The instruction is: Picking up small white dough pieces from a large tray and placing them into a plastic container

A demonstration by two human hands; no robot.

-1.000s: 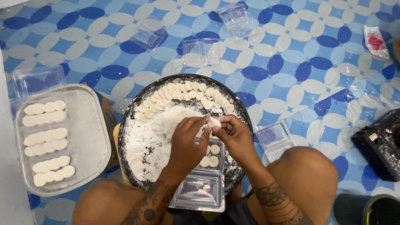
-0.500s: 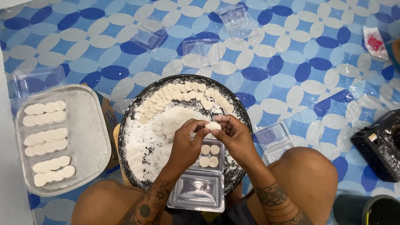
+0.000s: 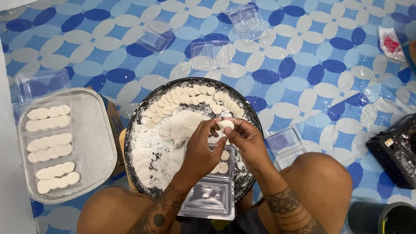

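A round white dough piece [image 3: 225, 125] is pinched between the fingertips of my left hand [image 3: 203, 149] and my right hand [image 3: 245, 141], just above a black round tray [image 3: 141, 113] dusted with flour. A curved row of flat dough discs [image 3: 190, 94] lines the tray's far side, and a flour mound [image 3: 184, 125] sits in its middle. Under my hands an open clear plastic clamshell box [image 3: 208, 200] rests on the tray's near edge, with two discs [image 3: 220, 167] showing in it.
A rectangular plastic tray [image 3: 97, 147] at left holds three rows of white dough pieces [image 3: 47, 118]. Empty clear clamshell boxes [image 3: 210, 54] lie scattered on the blue patterned floor. A black device [image 3: 396, 149] sits at right. My bare knees frame the tray.
Both hands lifted slightly from the clamshell box toward the tray's middle, still working the same dough piece between the fingertips.
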